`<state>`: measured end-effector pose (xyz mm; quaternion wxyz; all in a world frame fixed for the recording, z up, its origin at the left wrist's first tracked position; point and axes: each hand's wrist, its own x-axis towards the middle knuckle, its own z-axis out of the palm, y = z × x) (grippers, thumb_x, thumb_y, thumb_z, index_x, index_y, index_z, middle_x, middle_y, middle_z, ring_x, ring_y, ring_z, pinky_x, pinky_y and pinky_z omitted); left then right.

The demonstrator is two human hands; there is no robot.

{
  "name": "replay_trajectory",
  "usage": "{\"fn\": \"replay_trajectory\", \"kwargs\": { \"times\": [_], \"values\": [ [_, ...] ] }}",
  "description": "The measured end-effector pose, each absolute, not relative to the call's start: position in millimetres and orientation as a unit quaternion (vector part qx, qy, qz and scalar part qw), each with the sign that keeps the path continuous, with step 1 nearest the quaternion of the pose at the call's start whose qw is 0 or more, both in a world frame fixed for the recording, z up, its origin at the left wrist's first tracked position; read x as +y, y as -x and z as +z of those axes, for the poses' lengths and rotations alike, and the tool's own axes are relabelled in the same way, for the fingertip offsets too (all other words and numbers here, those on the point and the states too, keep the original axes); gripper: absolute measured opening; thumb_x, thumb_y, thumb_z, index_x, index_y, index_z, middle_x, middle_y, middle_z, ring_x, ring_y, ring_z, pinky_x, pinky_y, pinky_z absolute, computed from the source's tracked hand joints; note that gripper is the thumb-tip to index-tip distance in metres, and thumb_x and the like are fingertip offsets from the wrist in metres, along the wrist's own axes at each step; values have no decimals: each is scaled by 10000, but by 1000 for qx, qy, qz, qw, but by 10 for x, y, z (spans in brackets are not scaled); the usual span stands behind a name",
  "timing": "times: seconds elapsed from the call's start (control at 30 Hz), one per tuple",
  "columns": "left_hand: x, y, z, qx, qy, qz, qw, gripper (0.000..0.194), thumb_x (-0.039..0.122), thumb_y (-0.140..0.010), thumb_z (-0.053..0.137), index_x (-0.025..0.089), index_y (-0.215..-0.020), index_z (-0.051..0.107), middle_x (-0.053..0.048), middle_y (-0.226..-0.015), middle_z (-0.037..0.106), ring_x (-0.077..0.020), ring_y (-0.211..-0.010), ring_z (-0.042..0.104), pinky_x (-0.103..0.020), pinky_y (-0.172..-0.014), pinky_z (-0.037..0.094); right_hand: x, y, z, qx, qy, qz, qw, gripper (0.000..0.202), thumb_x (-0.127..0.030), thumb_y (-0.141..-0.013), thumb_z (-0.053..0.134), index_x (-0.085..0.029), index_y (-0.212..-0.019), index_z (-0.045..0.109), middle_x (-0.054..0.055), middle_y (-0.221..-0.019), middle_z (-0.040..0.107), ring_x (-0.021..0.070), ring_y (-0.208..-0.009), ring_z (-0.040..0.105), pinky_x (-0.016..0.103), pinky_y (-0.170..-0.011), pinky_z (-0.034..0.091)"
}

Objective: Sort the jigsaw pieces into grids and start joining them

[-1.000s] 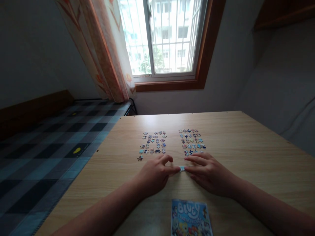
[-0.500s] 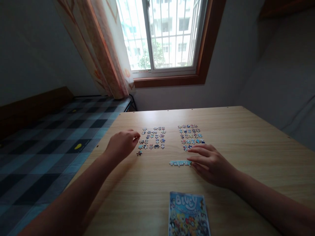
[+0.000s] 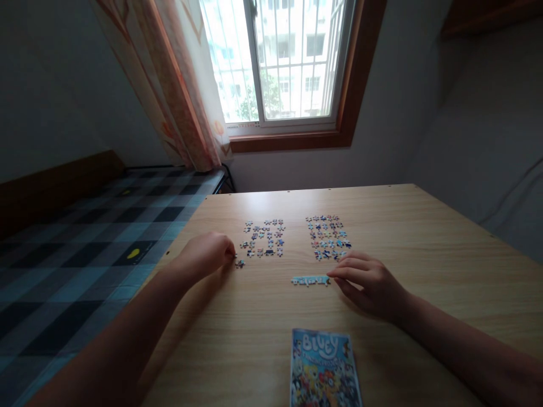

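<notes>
Just left of a small cluster of puzzle pieces (image 3: 240, 264), my left hand (image 3: 211, 250) is closed in a pinch low over the table; what its fingertips hold, if anything, is too small to make out. My right hand (image 3: 368, 282) has its fingers apart, with a fingertip at the right end of a joined light-blue puzzle strip (image 3: 311, 280). Loose pieces lie in two groups, a left group (image 3: 270, 236) and a right group (image 3: 324, 234). The nearest pieces of the right group lie close to my right fingers.
A Bluey picture box (image 3: 324, 367) lies at the near edge of view on the wooden table (image 3: 237, 339). Left of the table is a bed (image 3: 85, 243) with a checked cover. A curtain (image 3: 169, 85) and a barred window (image 3: 292, 62) are beyond.
My left hand has moved slightly left and down, away from the left group. My right hand has shifted a little right, uncovering the strip's right end.
</notes>
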<state>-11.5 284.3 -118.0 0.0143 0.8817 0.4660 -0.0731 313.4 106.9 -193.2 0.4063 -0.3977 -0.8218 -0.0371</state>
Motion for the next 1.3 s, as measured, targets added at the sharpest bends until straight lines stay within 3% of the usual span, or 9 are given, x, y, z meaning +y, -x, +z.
{"fn": "replay_trajectory", "kwargs": {
  "times": [0.43,0.63,0.83,1.03,1.3],
  "values": [
    [2831,258,-1079,465,-859,-180,119,151,212,-592,627,221,-697,736,-31,-720,721,-192,-649,620,-256,-542,368,1069,-3103,-1889,-823,392,-31,409,182,-92,-888,561,-180,-984,687,51,-836,712,161,-760,625,322,-709,510],
    [2869,327,-1030,430,-846,-237,208,205,361,-662,622,191,-753,693,-28,-719,691,-187,-658,593,-257,-543,361,1067,-3116,-1920,-821,399,-30,408,182,-87,-881,572,-173,-989,690,55,-833,703,162,-767,620,323,-709,514],
    [2933,238,-1103,456,-877,-118,93,399,548,-805,523,187,-647,588,-53,-658,622,-174,-598,517,-290,-542,288,1070,-3118,-1932,-822,393,-36,411,174,-91,-882,571,-169,-981,690,60,-834,702,167,-772,632,324,-710,524],
    [2913,140,-1214,468,-872,-109,93,429,606,-747,606,196,-631,550,-47,-666,621,-169,-590,496,-290,-534,255,1070,-3106,-1909,-824,391,-45,408,180,-86,-886,567,-177,-992,681,57,-836,703,165,-765,625,326,-709,519],
    [3044,219,-1309,496,-863,-72,70,474,658,-761,580,200,-647,540,-50,-676,623,-173,-600,496,-291,-545,252,1064,-3103,-1920,-830,385,-35,402,182,-87,-878,571,-174,-993,682,57,-838,705,164,-769,623,326,-710,519]
  ]
}}
